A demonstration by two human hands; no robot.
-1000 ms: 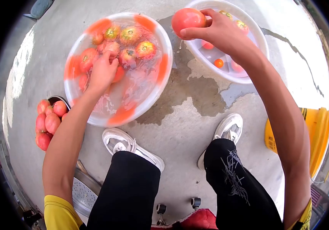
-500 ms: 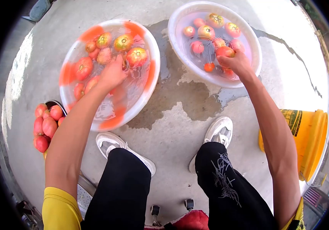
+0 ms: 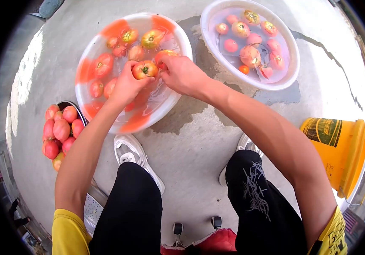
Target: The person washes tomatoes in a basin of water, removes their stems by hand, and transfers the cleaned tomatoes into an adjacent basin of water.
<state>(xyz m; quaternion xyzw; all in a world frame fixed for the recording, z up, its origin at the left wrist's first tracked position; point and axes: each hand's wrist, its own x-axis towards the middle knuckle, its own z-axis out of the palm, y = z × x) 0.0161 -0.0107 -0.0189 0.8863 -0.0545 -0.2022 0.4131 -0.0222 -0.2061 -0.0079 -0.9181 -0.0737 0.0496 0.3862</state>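
Note:
In my left hand [image 3: 129,85] is a red-yellow tomato [image 3: 145,70] with a green stem end facing up, held over the white-and-orange basin [image 3: 184,42]. My right hand [image 3: 186,75] comes in from the right, with curled fingers close against that tomato's right side. Whether they pinch anything is hidden. Just behind the right hand, another tomato [image 3: 166,55] is partly covered by its knuckles. Several more tomatoes lie in the water of this basin, among them a greenish one [image 3: 152,39] and a red one [image 3: 103,64].
A second white basin [image 3: 293,70] holds water and several tomatoes [image 3: 250,56]. Stacked tomatoes [image 3: 61,130] fill a dark-rimmed container on the left. A yellow bucket [image 3: 339,148] lies at the right. Wet concrete [image 3: 203,85] shows between the basins, beyond my shoes [image 3: 135,153].
My right hand has left a tomato in the right basin and crossed to the left basin. My left hand now holds a tomato up, clear of the water. The view has shifted slightly.

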